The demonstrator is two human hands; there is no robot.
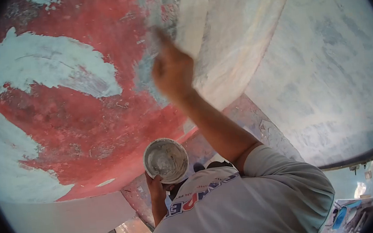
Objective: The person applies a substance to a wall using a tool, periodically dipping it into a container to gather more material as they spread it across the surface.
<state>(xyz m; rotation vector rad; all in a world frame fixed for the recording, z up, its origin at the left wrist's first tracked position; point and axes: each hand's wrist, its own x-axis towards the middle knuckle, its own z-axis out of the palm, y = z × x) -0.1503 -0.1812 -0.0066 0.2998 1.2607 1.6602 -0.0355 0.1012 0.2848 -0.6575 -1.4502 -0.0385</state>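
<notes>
Closest to you is your grey shirt (248,200). Beyond it, your left hand (157,187) is clamped on the side of the bucket (179,151), whose mouth faces you, pale residue inside. Farther out, your right hand (174,70) is raised, blurred; you cannot tell whether it grips anything. Behind it, the wall (228,36) shows red and pale patches.

Your right hand (173,70) is motion-blurred; your shirt (244,205) reads sharper. Soft, moderate light, 1 glare patch (360,189) lower right. You've got fisheye bending and black vignetting in all 4 corners.
</notes>
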